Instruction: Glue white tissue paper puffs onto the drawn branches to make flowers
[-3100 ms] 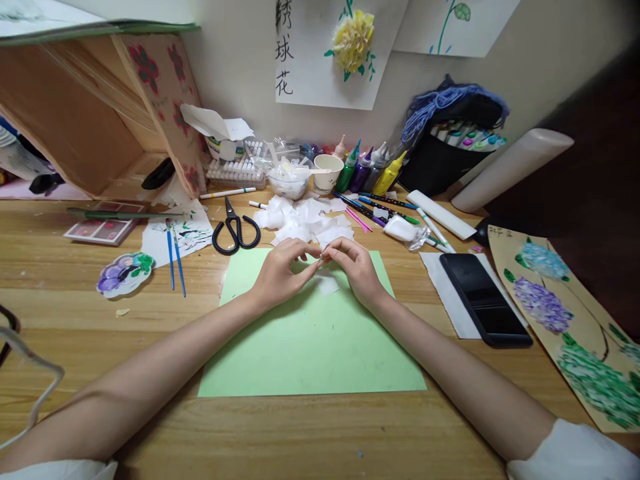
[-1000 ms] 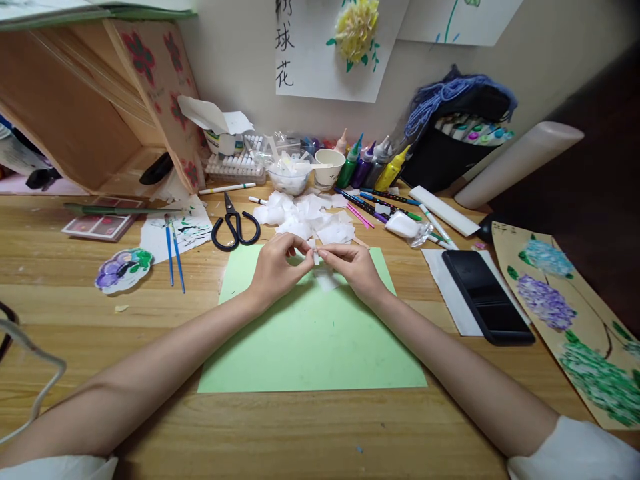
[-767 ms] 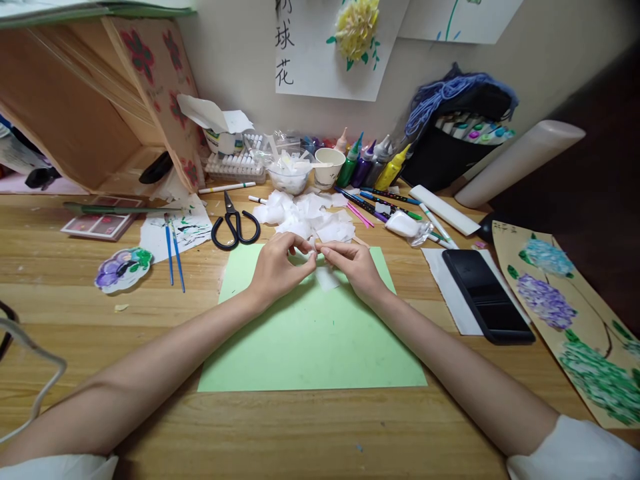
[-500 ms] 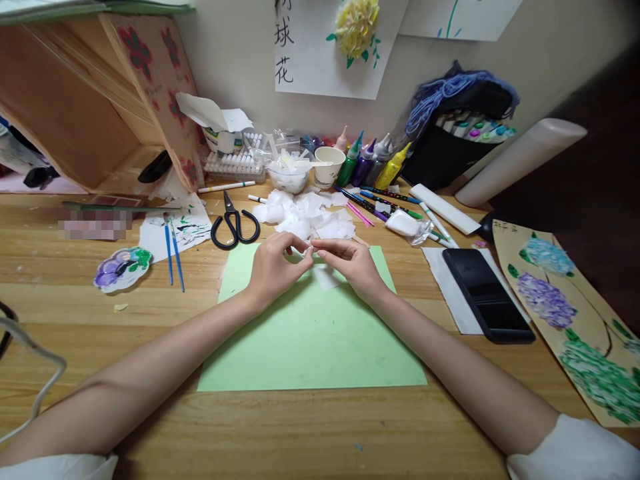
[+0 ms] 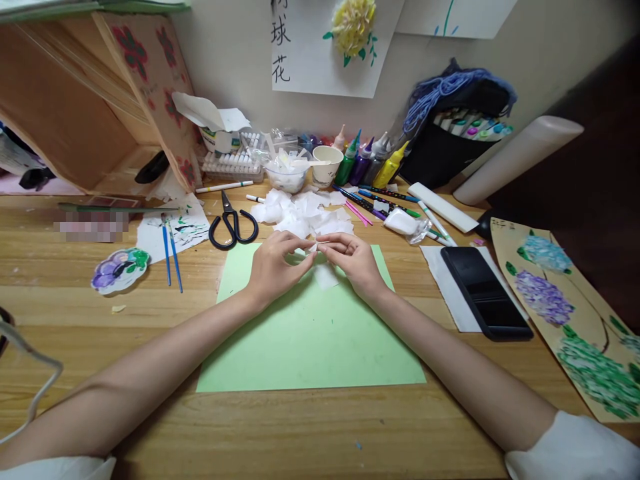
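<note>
Over the far part of a green paper sheet (image 5: 310,347), my left hand (image 5: 277,267) and my right hand (image 5: 353,263) meet at the fingertips. Between them they pinch a small piece of white tissue paper (image 5: 315,247), mostly covered by the fingers. Both hands are closed in a pinch. A flat white tissue square (image 5: 327,276) lies on the green sheet just below the fingertips. Right behind the hands is a loose pile of white tissue pieces (image 5: 295,213). Black-handled scissors (image 5: 233,223) lie left of the pile.
A clear bowl of paper strips (image 5: 286,175), a paper cup (image 5: 327,165) and paint bottles (image 5: 367,163) stand along the back. Pens (image 5: 385,200) lie at right, near a black phone (image 5: 486,293). Blue brushes (image 5: 173,257) and a paint palette (image 5: 120,270) are at left.
The tissue piece stood up visibly between the fingertips a second ago; now it is folded smaller in the pinch. My right fingers have shifted and bent around it. The view has tilted slightly.
</note>
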Motion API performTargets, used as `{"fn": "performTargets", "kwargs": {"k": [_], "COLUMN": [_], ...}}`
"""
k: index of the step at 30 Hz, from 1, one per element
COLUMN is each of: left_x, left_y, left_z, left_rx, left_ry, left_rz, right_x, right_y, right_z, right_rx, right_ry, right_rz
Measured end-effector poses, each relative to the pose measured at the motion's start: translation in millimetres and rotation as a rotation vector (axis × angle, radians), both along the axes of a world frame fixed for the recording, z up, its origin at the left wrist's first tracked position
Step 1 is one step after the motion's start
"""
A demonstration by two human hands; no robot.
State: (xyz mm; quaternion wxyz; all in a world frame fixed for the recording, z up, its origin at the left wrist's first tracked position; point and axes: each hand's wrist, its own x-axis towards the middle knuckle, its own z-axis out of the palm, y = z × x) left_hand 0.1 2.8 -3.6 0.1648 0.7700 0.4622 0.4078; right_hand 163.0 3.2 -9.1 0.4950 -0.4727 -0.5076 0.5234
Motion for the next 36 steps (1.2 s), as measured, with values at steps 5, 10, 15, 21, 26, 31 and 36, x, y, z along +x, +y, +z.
{"fn": "performTargets", "kwargs": {"k": [5, 10, 15, 21, 26, 31, 36], "left_x": [-0.6, -0.3, -0.1, -0.9, -1.6, 0.9, 1.9], "left_y": [-0.3, -1.2, -1.0, 2.7, 3.8, -2.0, -3.4], "left_z": [-0.6, 1.0, 7.0, 8.0, 4.4, 4.1, 2.4], "left_rx": [0.042, 0.045, 0.006, -0.059, -0.025, 0.108, 0.086], "left_ry": [0.035, 0.05, -0.018, -0.077, -0.078, 0.074, 0.133], "left_rz": [-0.009, -0.016, -0.014, -0.017, 0.15, 0.065, 0.02], "right_x": [1.0, 1.2, 0.4, -0.9, -0.6, -0.3, -1.0], "right_y": [-0.8, -1.1, -0.5, -1.1, -0.9, -1.5, -3.9], "right_z": [-0.4, -0.9, -0.4, 3.0, 4.5, 5.7, 8.7], "right_rx": [0.011, 0.013, 0.085, 0.124, 0.101, 0.124, 0.113], "right_ry": [0.006, -0.005, -0.047, -0.147, -0.155, -0.178, -0.187], "right_rz": [0.02, 0.029, -0.025, 0.016, 0.012, 0.001, 0.031]}}
